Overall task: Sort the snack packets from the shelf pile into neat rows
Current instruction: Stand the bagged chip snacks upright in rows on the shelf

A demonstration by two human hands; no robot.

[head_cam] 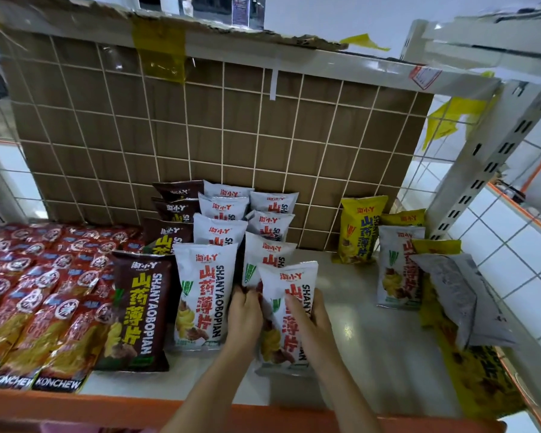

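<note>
Head view of a shelf [372, 323]: red packets [38, 292] at far left, then a brown row [138, 307], then two white rows, where the left hand [244, 310] and right hand [313, 317] both have fingers clamped on the front white packet [286, 310] of the second row. That packet stands tilted and puffy, so letting go too soon could tip it forward or knock the upright packets behind it. Far right, the loose pile [434, 276] of yellow and white packets leans and could slide.

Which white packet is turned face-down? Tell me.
The white packet at the far right, leaning on the yellow packets: its grey printed back shows, while the other white ones show red lettering.
</note>
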